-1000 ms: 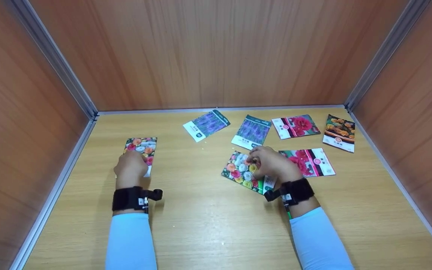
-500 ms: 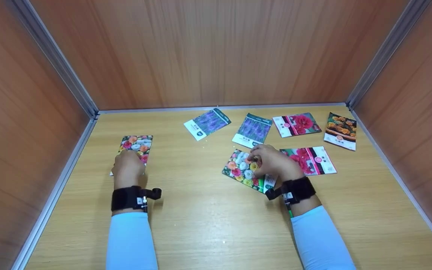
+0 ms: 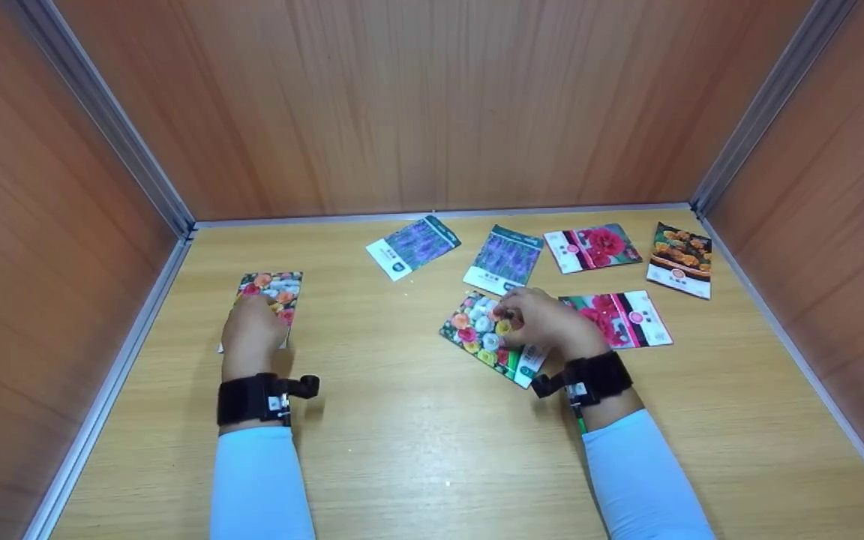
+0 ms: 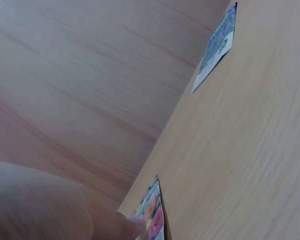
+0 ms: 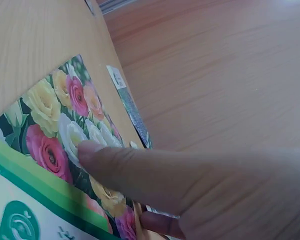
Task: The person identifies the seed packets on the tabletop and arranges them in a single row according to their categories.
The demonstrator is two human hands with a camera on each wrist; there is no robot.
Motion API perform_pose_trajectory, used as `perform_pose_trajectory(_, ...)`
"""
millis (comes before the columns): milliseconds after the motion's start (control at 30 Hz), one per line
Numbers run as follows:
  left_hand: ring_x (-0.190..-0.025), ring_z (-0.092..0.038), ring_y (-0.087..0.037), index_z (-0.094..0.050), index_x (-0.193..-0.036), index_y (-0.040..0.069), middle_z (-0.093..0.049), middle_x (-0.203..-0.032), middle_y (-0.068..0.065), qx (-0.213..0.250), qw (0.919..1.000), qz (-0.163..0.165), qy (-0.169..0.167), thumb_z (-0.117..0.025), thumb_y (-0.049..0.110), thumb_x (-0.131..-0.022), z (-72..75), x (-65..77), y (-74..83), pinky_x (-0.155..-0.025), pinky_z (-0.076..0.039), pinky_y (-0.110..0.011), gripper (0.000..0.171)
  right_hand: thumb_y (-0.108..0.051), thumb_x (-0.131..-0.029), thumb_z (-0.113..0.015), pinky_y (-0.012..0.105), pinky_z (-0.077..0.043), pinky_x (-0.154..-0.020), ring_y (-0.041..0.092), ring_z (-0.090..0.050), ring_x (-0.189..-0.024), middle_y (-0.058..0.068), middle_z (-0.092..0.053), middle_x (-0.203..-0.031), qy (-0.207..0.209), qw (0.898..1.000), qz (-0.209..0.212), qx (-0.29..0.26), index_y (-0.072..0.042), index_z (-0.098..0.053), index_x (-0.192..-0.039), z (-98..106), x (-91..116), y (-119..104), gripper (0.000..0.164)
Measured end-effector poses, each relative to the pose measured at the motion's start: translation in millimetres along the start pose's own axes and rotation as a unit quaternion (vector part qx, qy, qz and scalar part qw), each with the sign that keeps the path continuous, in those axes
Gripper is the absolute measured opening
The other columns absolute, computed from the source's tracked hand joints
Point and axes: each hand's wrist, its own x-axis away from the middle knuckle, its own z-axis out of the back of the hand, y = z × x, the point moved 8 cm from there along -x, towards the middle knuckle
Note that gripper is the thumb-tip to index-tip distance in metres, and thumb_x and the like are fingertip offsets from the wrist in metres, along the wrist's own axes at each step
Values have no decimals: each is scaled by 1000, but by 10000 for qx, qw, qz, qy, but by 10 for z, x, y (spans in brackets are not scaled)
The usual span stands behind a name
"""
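Note:
On the left side of the table, my left hand (image 3: 253, 330) holds a flower seed packet (image 3: 282, 285) printed with multicoloured blooms. Its fingers are mostly hidden under the hand; in the left wrist view one fingertip (image 4: 135, 226) lies on the printed face. Right of centre, my right hand (image 3: 544, 321) grips a matching seed packet (image 3: 473, 330) that lies at a slant. The right wrist view shows the thumb (image 5: 105, 157) on the picture side, with another finger at the packet's edge. That packet's green and white end (image 5: 20, 200) points toward me.
Two lavender packets (image 3: 421, 244) (image 3: 507, 259) lie toward the back. Two pink-flower packets (image 3: 593, 247) (image 3: 619, 319) and an orange-flower packet (image 3: 679, 259) lie on the right. Wooden panels (image 3: 432, 105) close the table (image 3: 387, 450) at the back and sides.
My left hand has slid its packet a little to the left, and the packet has turned slightly. The packet under my right hand has shifted slightly up and left.

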Motion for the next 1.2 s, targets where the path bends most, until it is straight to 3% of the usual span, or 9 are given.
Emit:
perform_pose_trajectory(100, -155, -49, -56, -46, -170, -1, -38, -177, -36, 365, 9989, -276, 71, -60, 15, -113, 3, 19, 108, -123, -49, -69, 61, -23, -101, -90, 39, -57, -96, 27, -60, -115, 6, -67, -131, -52, 9998, 6, -212, -25, -73, -152, 37, 10, 32, 54)
perform_pose_trajectory(233, -155, -51, -53, -42, -175, 8, -27, -184, -29, 589, 9960, -662, -119, -60, 24, -117, -88, 75, 327, -122, -51, -67, 62, -14, -98, -92, 39, -59, -101, 27, -60, -118, 3, -69, -134, -118, 9993, -113, -328, -26, -75, -150, 50, 38, 75, 56)
perform_pose_trajectory(367, -165, -41, -50, -47, -172, 8, -38, -180, -24, 421, 9928, -1091, -269, -61, 30, -118, -206, 128, 573, -133, -40, -68, 60, -16, -99, -91, 39, -60, -104, 27, -65, -120, 2, -76, -143, -239, 9993, -142, -257, -25, -76, -149, -25, 22, 16, 53)
perform_pose_trajectory(467, -160, -48, -47, -51, -170, 11, -50, -172, -20, 296, 9909, -1240, -435, -65, 34, -116, -325, 176, 749, -129, -45, -68, 60, -21, -102, -87, 39, -58, -101, 26, -67, -118, 4, -78, -144, -292, 9993, -118, -180, -24, -76, -149, -111, 0, -89, 49)
perform_pose_trajectory(700, -151, -59, -37, -60, -164, 21, -61, -162, -10, 223, 9798, -1652, -1105, -84, 33, -105, -783, 339, 1249, -126, -52, -60, 65, -31, -106, -83, 34, -51, -75, 22, -61, -85, 8, -72, -102, -413, 9989, 81, 226, -17, -68, -158, -304, -12, -338, 56)
perform_pose_trajectory(867, -151, -58, -34, -67, -159, 21, -59, -164, -10, -167, 9680, -2144, -1297, -93, 33, -97, -1190, 470, 1598, -127, -52, -57, 67, -33, -109, -80, 33, -48, -72, 21, -57, -79, 6, -63, -93, -525, 9972, 253, 460, -16, -58, -167, -421, -3, -500, 65)
perform_pose_trajectory(1033, -148, -57, -32, -77, -148, 19, -58, -165, -11, -936, 9550, -2561, -1165, -97, 32, -93, -1448, 556, 1752, -125, -53, -53, 60, -34, -109, -79, 34, -47, -70, 20, -58, -78, 4, -60, -87, -545, 9959, 563, 455, -14, -63, -163, -469, 14, -614, 59)
perform_pose_trajectory(1100, -141, -58, -31, -80, -143, 18, -62, -160, -11, -1191, 9517, -2646, -999, -99, 29, -91, -1455, 558, 1766, -121, -54, -52, 57, -33, -109, -79, 34, -45, -69, 20, -56, -76, 3, -59, -85, -479, 9969, 526, 336, -17, -64, -162, -444, 12, -601, 58)
perform_pose_trajectory(1200, -135, -60, -31, -83, -136, 16, -67, -150, -9, -1300, 9557, -2512, -814, -102, 25, -87, -1371, 532, 1720, -118, -53, -52, 53, -32, -107, -82, 34, -41, -67, 20, -52, -73, 2, -55, -81, -290, 9986, 360, 251, -18, -65, -161, -375, 6, -530, 59)
